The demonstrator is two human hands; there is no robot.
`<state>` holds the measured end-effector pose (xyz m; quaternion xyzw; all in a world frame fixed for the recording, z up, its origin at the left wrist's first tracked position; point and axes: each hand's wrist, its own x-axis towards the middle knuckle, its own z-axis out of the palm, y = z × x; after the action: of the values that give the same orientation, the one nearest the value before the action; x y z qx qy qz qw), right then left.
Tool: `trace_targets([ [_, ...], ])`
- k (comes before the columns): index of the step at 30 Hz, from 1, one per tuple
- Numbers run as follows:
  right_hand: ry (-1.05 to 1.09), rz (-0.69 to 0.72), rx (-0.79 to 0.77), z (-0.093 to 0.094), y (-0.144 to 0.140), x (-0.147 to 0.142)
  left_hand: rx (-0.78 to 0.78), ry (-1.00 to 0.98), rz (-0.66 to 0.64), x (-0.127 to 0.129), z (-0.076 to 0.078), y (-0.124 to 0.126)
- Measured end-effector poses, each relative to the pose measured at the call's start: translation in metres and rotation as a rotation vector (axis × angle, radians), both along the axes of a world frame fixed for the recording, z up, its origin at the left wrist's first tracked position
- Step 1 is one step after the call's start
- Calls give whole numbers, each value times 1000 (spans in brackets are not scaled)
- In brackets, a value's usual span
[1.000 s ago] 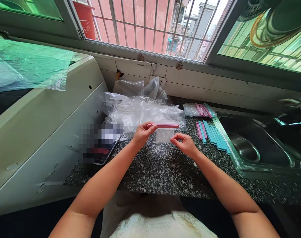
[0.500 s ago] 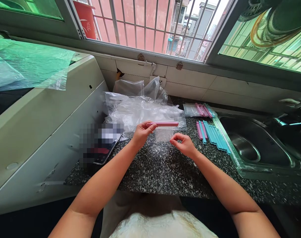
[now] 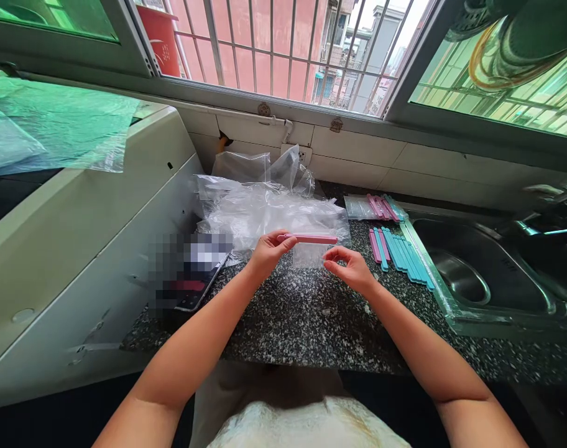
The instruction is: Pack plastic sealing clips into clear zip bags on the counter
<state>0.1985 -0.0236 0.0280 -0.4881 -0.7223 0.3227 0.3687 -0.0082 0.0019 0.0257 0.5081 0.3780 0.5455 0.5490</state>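
My left hand (image 3: 266,252) pinches the left end of a long pink stick (image 3: 311,238) and holds it level above the speckled counter (image 3: 306,311). A small clear plastic bag (image 3: 308,254) hangs just below the stick. My right hand (image 3: 350,267) has its thumb and forefinger pinched at the bag's right edge, a little under the stick's right end. A crumpled heap of clear plastic bags (image 3: 265,208) lies right behind both hands.
Loose pink and blue sticks (image 3: 398,249) lie in a row beside the steel sink (image 3: 479,274). A bag filled with sticks (image 3: 374,207) rests behind them. A white appliance (image 3: 78,236) stands at the left. A blurred flat object (image 3: 190,274) lies by it.
My right hand has risen slightly and moved closer to the bag and the stick's right end. The left hand and the pink stick have barely moved.
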Motion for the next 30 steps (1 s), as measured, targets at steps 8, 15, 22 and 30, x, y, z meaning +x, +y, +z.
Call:
trace_targets([
  [8, 71, -51, 54, 4, 1, 8, 145, 201, -163, 1, 4, -4],
  [15, -37, -1, 173, 8, -1, 7, 301, 346, -152, -1, -1, -2],
  [22, -291, 127, 309, 13, -2, 9, 301, 333, -178, 1, -5, -1],
  [30, -254, 88, 275, 14, 0, 4, 315, 293, -167, 2, -7, 2],
])
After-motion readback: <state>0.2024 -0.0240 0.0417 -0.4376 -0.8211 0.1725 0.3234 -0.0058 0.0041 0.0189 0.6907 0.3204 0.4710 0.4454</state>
